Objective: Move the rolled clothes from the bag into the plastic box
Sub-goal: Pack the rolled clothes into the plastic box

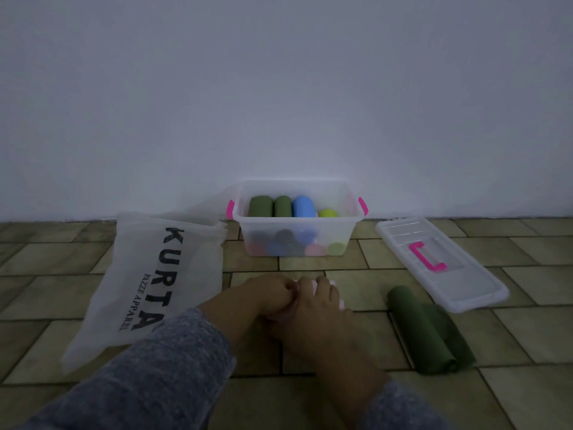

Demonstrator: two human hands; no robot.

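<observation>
1. Left hand and right hand grip a pink rolled cloth on the floor.
2. The plastic box (open-topped) holds rolled clothes.
3. The bag lies left of the hands; a green roll and the lid lie right.

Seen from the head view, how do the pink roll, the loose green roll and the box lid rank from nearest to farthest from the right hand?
Counted from the right hand:
1. The pink roll: held under its fingers, at the centre.
2. The green roll: lying apart, to the right.
3. The lid: farther right, beyond the green roll.
</observation>
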